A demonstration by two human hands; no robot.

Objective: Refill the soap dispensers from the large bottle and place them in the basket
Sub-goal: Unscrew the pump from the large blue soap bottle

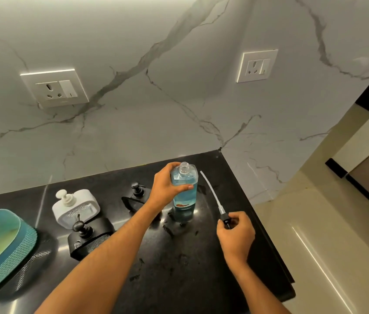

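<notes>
Large bottle [184, 189] (uncapped) held in left hand [165, 186]; right hand [235, 234] grip pinches pump [225, 219].

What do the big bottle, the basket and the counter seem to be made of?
Bottle: probably clear plastic; the blue liquid shows through.
Basket: seemingly woven or mesh material, teal, with a fine grid texture outside.
Counter: likely polished black stone; it reflects light.

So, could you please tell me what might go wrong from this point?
The large bottle stands uncapped, held only by the left hand; a knock could spill blue soap on the counter.

The pump in the right hand may drip from its tube.

All three dispensers, white and two black, have pumps fitted, so pouring now would miss.
</notes>
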